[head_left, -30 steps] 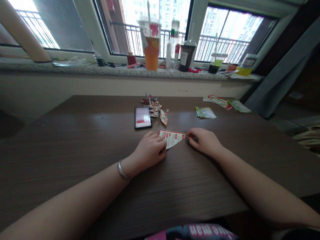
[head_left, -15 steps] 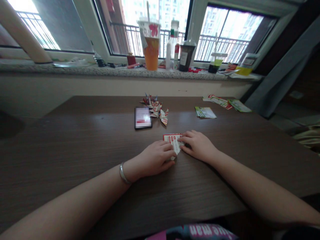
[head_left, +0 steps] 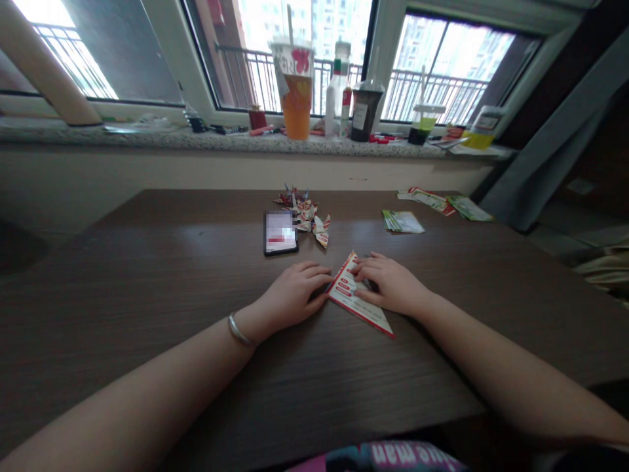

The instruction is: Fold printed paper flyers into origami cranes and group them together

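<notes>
A folded triangle of printed paper [head_left: 362,308], cream with red edges and red marks, lies on the brown table in front of me. My right hand [head_left: 390,283] rests on its upper right side, fingers spread and pressing it down. My left hand [head_left: 295,295], with a silver bangle at the wrist, lies at the paper's left corner. Its fingers are stretched out, with the tips at or just beside that corner; I cannot tell whether they touch it. Several folded paper cranes [head_left: 314,221] sit farther back, beside a phone [head_left: 280,233] with a blurred screen.
Green-and-white paper slips [head_left: 403,221] lie at the back right, with more red and green strips [head_left: 433,200] behind them. On the stone windowsill [head_left: 216,141] stand a tall cup of orange drink [head_left: 297,105], a clear bottle [head_left: 337,95] and a dark drink cup [head_left: 366,111].
The paper has turned and more of it shows, now as a triangle pointing toward me at the lower right. My left hand has moved left off its face; my right hand stays nearly in place.
</notes>
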The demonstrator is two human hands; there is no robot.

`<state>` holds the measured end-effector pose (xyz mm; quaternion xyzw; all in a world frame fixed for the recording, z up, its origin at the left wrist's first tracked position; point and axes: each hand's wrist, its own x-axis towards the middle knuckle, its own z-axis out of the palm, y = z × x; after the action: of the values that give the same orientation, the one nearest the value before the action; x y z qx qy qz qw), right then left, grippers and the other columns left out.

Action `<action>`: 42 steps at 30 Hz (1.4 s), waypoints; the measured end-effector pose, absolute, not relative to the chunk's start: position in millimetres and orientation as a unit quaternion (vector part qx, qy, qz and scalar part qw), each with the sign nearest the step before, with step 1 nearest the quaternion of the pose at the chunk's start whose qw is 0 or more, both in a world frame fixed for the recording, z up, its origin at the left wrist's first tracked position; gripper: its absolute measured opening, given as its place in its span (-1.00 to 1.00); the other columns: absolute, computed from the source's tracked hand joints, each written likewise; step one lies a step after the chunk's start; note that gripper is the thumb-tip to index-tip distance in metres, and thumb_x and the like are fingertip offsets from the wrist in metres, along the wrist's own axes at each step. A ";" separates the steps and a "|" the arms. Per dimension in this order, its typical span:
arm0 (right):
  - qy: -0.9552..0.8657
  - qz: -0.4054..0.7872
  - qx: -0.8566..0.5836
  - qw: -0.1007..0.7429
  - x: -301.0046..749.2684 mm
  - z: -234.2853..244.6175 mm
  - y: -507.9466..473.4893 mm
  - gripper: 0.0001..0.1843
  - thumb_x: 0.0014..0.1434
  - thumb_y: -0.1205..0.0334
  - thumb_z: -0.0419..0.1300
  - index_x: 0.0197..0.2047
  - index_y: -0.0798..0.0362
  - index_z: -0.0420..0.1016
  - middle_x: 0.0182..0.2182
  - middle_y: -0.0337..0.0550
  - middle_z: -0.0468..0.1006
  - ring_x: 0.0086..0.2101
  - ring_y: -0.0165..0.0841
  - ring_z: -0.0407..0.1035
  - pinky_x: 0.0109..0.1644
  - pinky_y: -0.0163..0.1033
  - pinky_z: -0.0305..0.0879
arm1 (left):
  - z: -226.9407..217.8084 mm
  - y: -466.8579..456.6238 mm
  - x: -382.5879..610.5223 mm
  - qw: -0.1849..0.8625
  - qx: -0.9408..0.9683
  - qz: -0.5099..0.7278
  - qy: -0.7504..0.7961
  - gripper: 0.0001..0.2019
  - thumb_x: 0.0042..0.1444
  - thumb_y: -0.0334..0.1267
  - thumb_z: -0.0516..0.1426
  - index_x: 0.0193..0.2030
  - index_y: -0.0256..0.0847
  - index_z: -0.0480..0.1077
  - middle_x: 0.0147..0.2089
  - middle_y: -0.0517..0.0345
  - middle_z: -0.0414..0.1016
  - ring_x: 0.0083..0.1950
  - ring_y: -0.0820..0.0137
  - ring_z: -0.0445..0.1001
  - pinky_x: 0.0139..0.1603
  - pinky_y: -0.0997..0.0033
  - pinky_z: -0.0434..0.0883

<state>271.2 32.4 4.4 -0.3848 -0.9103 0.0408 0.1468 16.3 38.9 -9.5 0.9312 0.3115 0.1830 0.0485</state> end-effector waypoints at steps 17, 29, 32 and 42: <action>-0.924 0.036 -0.368 0.096 267.6 9.9 24.5 -0.20 0.00 -0.25 0.25 0.21 0.03 0.34 0.10 0.06 0.39 0.06 -0.07 0.29 0.13 0.04 0.24 | -5.3 37.1 18.0 0.007 0.936 0.188 0.298 -0.73 0.21 -0.23 0.09 0.03 -0.19 0.40 0.05 0.00 0.47 0.24 0.13 0.23 0.22 0.04 0.29; -0.918 0.019 -0.387 0.091 262.6 22.6 19.0 -0.66 0.15 -0.02 0.19 -0.14 0.05 0.48 -0.19 -0.06 0.55 -0.10 -0.19 0.37 0.04 -0.06 0.18 | 0.8 37.9 16.8 -0.039 0.930 0.202 0.305 -0.72 0.28 -0.13 0.02 0.01 -0.18 0.43 -0.18 0.05 0.52 -0.08 0.27 0.45 0.23 -0.03 0.18; -0.907 0.023 -0.410 0.091 263.6 22.8 19.3 -0.75 0.16 0.03 0.19 -0.23 0.05 0.47 -0.28 -0.10 0.55 -0.16 -0.22 0.39 -0.02 -0.10 0.18 | -3.4 40.0 15.0 -0.030 0.932 0.196 0.303 -0.59 0.24 -0.10 0.10 0.16 -0.21 0.30 -0.09 0.00 0.51 -0.03 0.23 0.45 0.23 -0.05 0.19; -0.854 0.062 -0.493 0.153 265.3 18.3 20.5 -0.86 0.13 0.14 0.17 -0.29 0.02 0.37 -0.33 -0.14 0.55 -0.28 -0.24 0.41 -0.15 -0.18 0.23 | -17.0 39.8 11.4 0.007 0.893 0.250 0.374 -0.11 0.06 -0.03 0.23 0.40 -0.21 -0.16 0.28 -0.21 0.13 0.27 0.04 0.19 0.27 0.00 0.22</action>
<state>265.3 20.5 18.3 -0.4932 -0.8542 0.0623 0.1525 11.4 39.8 -17.0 0.8930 0.3745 0.2496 0.0071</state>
